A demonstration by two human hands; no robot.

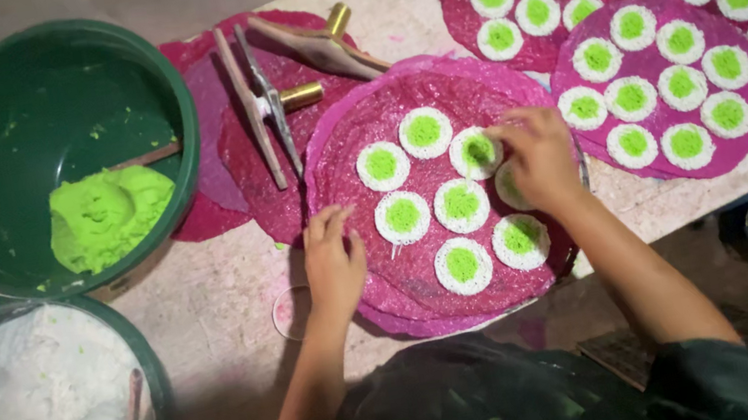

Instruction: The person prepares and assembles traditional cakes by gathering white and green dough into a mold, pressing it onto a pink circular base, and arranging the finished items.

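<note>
I see the nearest pink sheet (pixel 368 231) lying flat at the middle of the work surface (pixel 207 299), carrying rows of white rounds with green centres (pixel 460 204). My right hand (pixel 539 157) is curled over one round at the sheet's right side — fingertips seem to pinch its edge, though the hand hides the contact. My left hand (pixel 333 265) rests flat on the sheet's left rim, fingers loosely spread. Two wooden tools with brass ends (pixel 270 101) lie just above. Further sheets filled with rounds (pixel 666 80) sit to the right — a green tub of green paste (pixel 106 214) and a tub of white powder (pixel 41 397) stand left.
</note>
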